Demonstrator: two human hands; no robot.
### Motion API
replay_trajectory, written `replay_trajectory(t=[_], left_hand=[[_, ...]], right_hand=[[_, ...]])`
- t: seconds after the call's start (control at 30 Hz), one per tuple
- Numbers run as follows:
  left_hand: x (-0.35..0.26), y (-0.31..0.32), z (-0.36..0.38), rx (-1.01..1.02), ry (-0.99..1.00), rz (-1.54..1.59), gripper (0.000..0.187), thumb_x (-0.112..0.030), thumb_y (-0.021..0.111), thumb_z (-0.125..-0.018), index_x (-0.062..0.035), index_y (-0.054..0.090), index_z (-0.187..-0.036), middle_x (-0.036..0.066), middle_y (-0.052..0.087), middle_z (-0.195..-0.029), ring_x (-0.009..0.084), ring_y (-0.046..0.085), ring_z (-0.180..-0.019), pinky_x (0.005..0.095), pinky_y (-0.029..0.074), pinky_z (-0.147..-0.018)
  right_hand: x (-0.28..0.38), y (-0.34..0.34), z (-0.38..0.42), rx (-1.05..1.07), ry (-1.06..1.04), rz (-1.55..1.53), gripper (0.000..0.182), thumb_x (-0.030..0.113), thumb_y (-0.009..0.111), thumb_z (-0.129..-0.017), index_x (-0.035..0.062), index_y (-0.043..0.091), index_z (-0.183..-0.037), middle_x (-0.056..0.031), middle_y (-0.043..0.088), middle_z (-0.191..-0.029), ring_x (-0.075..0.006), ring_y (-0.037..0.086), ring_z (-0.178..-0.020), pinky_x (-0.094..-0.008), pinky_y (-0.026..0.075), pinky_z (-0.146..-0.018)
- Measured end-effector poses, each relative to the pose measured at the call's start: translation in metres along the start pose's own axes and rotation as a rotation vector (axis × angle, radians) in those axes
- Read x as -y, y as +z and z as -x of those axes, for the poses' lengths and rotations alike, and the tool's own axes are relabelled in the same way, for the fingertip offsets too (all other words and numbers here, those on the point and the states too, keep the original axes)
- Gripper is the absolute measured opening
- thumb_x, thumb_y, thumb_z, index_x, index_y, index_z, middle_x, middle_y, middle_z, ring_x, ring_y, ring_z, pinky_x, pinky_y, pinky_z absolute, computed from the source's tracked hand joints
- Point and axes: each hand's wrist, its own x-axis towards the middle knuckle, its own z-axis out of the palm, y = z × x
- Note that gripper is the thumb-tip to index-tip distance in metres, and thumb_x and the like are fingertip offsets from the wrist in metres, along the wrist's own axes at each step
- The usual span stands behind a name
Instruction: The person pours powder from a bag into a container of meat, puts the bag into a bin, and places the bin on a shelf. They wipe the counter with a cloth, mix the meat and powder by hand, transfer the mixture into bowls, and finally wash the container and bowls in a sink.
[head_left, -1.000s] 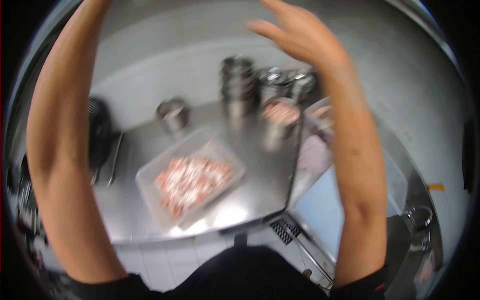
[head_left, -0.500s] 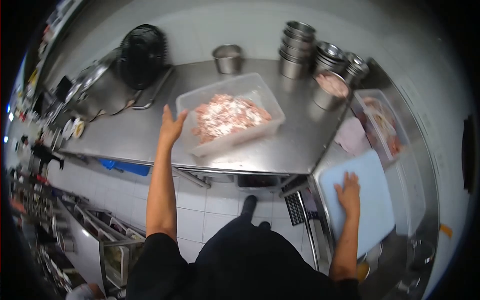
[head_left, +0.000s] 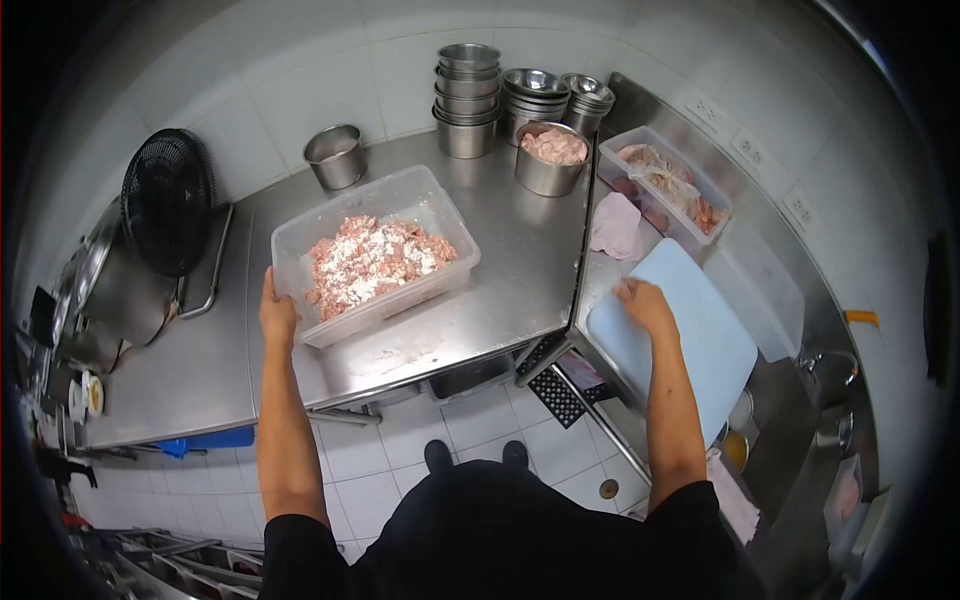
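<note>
A translucent plastic tub point(head_left: 375, 317) on the steel table holds ground meat point(head_left: 335, 250) topped with white powder. My left hand point(head_left: 277, 312) is against the tub's left end, one finger pointing up along its outer wall and the hand closing round the corner. On the right, my right hand point(head_left: 645, 303) has curled fingers at the upper-left edge of a light blue cutting board point(head_left: 690, 345). What its fingertips press on is partly hidden. Beside the board's top lies a pink cloth point(head_left: 616, 226).
Stacked steel pots point(head_left: 467, 100) and a pot of pale meat point(head_left: 552, 165) stand at the back. A single steel pot point(head_left: 336, 157) is behind the tub. A black fan point(head_left: 168, 200) stands left, and another meat tub point(head_left: 665, 180) sits right. Floor tiles point(head_left: 375, 450) show below.
My left hand has gone from beside the tub to touching its left end. My right hand has moved to the board's upper-left edge, its fingers now curled. The view has turned right.
</note>
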Motion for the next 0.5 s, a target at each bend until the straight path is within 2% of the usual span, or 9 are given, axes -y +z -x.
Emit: replay_trajectory(t=[0.1, 0.2, 0.3, 0.4, 0.5], left_hand=[[0.010, 0.000, -0.026, 0.039, 0.010, -0.018, 0.071, 0.000, 0.045, -0.082, -0.0221, 0.038, -0.149, 0.016, 0.064, -0.120, 0.0190, 0.061, -0.064, 0.0326, 0.051, -0.057], [0.015, -0.001, -0.053, 0.044, -0.059, -0.063, 0.071, -0.001, 0.046, -0.082, -0.0224, 0.036, -0.150, 0.016, 0.064, -0.121, 0.0188, 0.064, -0.071, 0.0329, 0.052, -0.059], [0.063, -0.007, -0.092, -0.058, 0.135, -0.262, 0.068, -0.002, 0.045, -0.085, -0.0222, 0.037, -0.149, 0.017, 0.063, -0.122, 0.0181, 0.065, -0.081, 0.0320, 0.053, -0.062], [0.071, -0.022, -0.094, -0.031, 0.037, -0.243, 0.066, -0.005, 0.043, -0.089, -0.0229, 0.031, -0.152, 0.018, 0.060, -0.128, 0.0211, 0.065, -0.089, 0.0336, 0.054, -0.065], [0.069, -0.017, -0.052, -0.048, -0.090, -0.098, 0.066, -0.008, 0.041, -0.092, -0.0253, 0.024, -0.154, 0.016, 0.057, -0.130, 0.0242, 0.064, -0.088, 0.0366, 0.055, -0.066]], right_hand=[[0.016, -0.003, -0.022, -0.185, -0.025, -0.072, 0.060, 0.028, 0.060, -0.089, -0.0009, 0.045, -0.139, -0.0283, 0.057, -0.126, -0.0410, 0.056, -0.118, -0.0425, 0.043, -0.101], [0.000, 0.000, -0.068, -0.331, -0.099, -0.124, 0.062, 0.027, 0.061, -0.088, -0.0017, 0.043, -0.140, -0.0291, 0.051, -0.134, -0.0405, 0.052, -0.123, -0.0418, 0.040, -0.104], [-0.035, 0.014, -0.135, -0.458, -0.185, -0.139, 0.064, 0.025, 0.061, -0.087, -0.0016, 0.041, -0.142, -0.0294, 0.045, -0.139, -0.0441, 0.045, -0.128, -0.0431, 0.037, -0.107], [-0.063, 0.042, -0.201, -0.612, -0.157, 0.069, 0.065, 0.023, 0.061, -0.086, 0.0009, 0.040, -0.143, -0.0279, 0.050, -0.135, -0.0459, 0.049, -0.122, -0.0457, 0.041, -0.103], [-0.081, 0.064, -0.235, -0.376, 0.002, 0.310, 0.060, 0.021, 0.060, -0.086, 0.0025, 0.044, -0.141, -0.0254, 0.055, -0.129, -0.0423, 0.055, -0.115, -0.0459, 0.045, -0.096]])
